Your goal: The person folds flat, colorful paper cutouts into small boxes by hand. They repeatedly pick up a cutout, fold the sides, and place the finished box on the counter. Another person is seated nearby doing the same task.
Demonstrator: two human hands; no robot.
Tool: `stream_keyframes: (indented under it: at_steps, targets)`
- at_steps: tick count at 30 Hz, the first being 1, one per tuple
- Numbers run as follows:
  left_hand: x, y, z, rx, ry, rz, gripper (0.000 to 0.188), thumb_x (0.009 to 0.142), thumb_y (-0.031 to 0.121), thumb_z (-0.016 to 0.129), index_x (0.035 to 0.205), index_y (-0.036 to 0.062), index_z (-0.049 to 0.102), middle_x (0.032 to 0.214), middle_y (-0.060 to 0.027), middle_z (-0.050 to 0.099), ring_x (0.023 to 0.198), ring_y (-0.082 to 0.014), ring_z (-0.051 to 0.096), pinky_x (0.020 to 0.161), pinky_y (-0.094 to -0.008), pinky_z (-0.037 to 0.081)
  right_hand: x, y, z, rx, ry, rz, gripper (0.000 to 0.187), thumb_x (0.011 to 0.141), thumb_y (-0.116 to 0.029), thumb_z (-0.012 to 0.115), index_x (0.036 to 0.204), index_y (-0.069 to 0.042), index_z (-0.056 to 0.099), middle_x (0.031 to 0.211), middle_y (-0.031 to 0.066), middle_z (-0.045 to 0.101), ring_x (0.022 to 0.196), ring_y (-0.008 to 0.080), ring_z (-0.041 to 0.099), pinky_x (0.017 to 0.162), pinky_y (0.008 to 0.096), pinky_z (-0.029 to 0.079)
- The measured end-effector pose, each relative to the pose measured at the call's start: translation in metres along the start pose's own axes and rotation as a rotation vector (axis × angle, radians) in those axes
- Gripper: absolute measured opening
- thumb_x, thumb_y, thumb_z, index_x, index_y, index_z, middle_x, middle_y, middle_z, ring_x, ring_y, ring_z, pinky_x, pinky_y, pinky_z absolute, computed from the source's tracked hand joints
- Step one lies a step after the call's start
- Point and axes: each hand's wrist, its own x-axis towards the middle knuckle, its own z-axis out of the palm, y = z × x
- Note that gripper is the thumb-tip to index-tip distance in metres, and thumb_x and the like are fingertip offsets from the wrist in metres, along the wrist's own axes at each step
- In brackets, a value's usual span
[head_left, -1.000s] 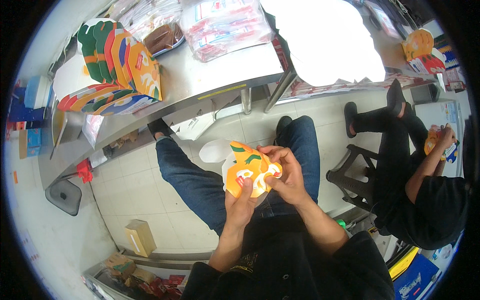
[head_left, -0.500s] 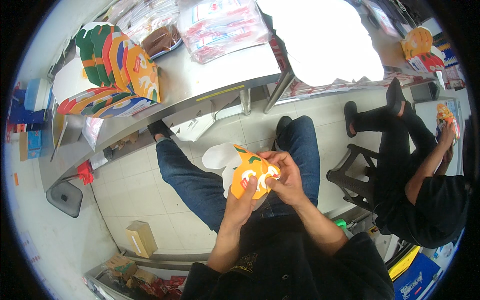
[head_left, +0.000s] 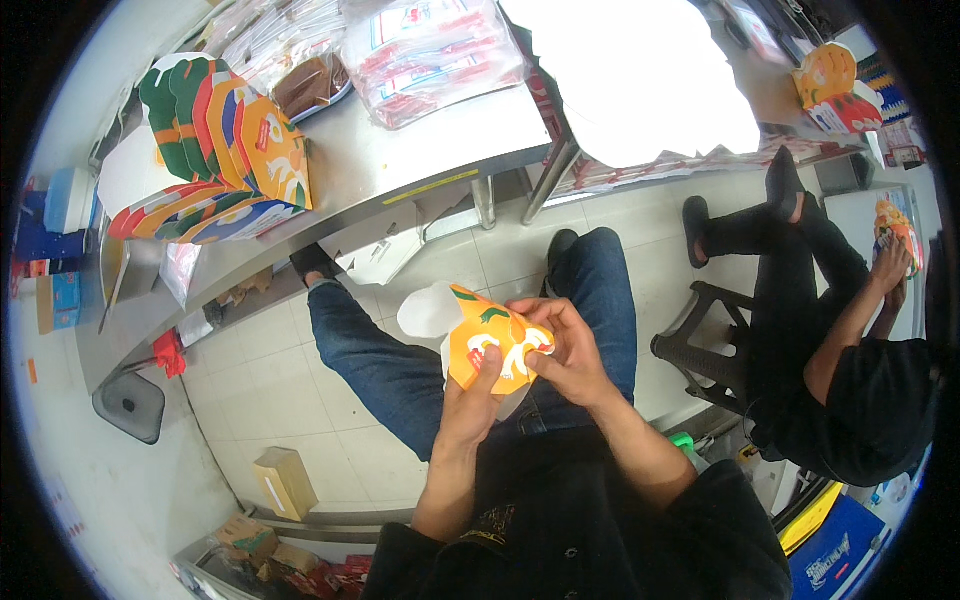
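I hold the carton [head_left: 470, 345] out in front, above the lap and between the knees, away from the desk. Both ends of my hold are clamped on it: the left grip [head_left: 470, 400] lays its thumb on the orange printed face, with its fingers hidden beneath, and the right grip [head_left: 580, 365] pinches the near right corner, its thumb on the face and its forefinger over the upper edge. Little has changed over the last second: the carton has only tipped slightly between my grips, neither of which has let go, and the view has drifted a little. I read that as small adjusting work, with the piece well in control and not yet closed up, since its white flap [head_left: 430, 310] still stands out free. That flap points left and slightly away from me; the printed face looks up at the camera, and the long axis seems to slant from the flap at upper left down to lower right, though the hands hide part of it. Farther off, a stack of cartons [head_left: 283, 150] sits on the left of the desk [head_left: 450, 145], beside clear bags [head_left: 430, 70]. To the right are a stool [head_left: 700, 360] and a co-worker [head_left: 860, 420], whose bright carton [head_left: 890, 217] now lies farther from that person's body than a second ago.
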Motion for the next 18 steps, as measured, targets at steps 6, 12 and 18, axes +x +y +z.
stream_keyframes:
  at_steps: [6,12,18]
  targets:
    - [-0.006,-0.004,-0.009,-0.047,-0.058,0.007,0.043,0.103,0.021,0.05,0.141,0.006,0.037,0.134,-0.0107,0.053,0.123,-0.0239,0.055,0.104,-0.0419,0.047,0.005,-0.018,0.001,0.037,-0.051,0.168,0.067,0.077,0.002,0.077,0.131,-0.009,0.039,0.132,0.013,0.05,0.131,0.0224,0.044,0.111,0.0363,0.038]
    - [-0.011,-0.004,-0.013,0.009,-0.109,0.05,0.044,0.102,0.022,0.051,0.141,0.0064,0.037,0.134,-0.0102,0.053,0.123,-0.0239,0.054,0.105,-0.0418,0.046,0.007,-0.023,0.004,-0.012,-0.08,0.161,0.074,0.073,0.005,0.08,0.133,-0.008,0.038,0.128,0.0127,0.052,0.125,0.0219,0.05,0.107,0.0349,0.04]
    - [-0.009,-0.003,-0.013,0.009,-0.154,0.068,0.046,0.101,0.018,0.054,0.143,0.0068,0.037,0.135,-0.0105,0.052,0.126,-0.024,0.052,0.106,-0.0422,0.044,0.009,-0.021,0.008,-0.353,0.062,0.131,0.059,0.074,0.001,0.081,0.123,-0.005,0.05,0.121,0.0108,0.058,0.118,0.0207,0.057,0.106,0.0342,0.041]
